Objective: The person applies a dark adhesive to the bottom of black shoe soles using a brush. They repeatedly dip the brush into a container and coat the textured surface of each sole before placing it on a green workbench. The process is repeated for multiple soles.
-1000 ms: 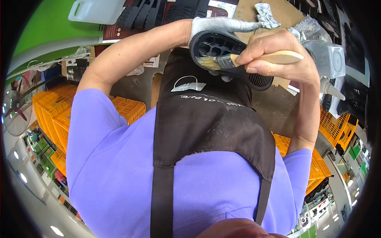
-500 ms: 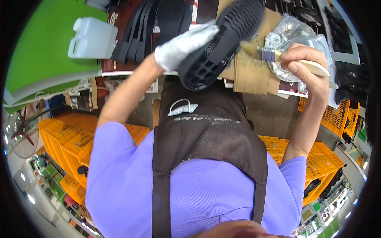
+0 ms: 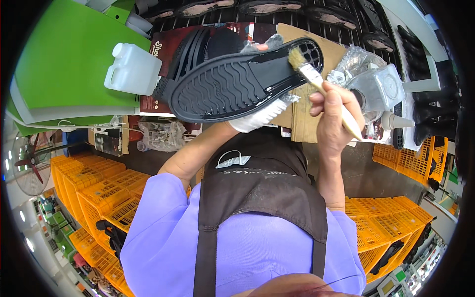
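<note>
A black shoe sole (image 3: 217,91) is held above the bench, its ridged underside facing up. Beneath it my left hand (image 3: 260,117), in a white glove, grips it; most of the fingers are hidden behind the sole, with tips showing at its far edge. My bare right hand (image 3: 336,116) is closed round the pale handle of a paintbrush (image 3: 310,75). The bristles touch the sole near its heel end, beside the hollow grid. Part of the sole's middle and heel looks wet and shiny.
On the bench stand a white jug (image 3: 133,69), a stack of black soles (image 3: 180,57), brown cardboard (image 3: 306,123), a clear bottle (image 3: 381,91) and a white nozzle bottle (image 3: 396,121). Dark shoe parts lie on a rack (image 3: 341,35) at the back. Orange crates (image 3: 106,185) flank me.
The sole has swung from steeply slanted to lying more across, its heel end now at the right. My right hand has moved left, bringing the bristles over the heel part.
</note>
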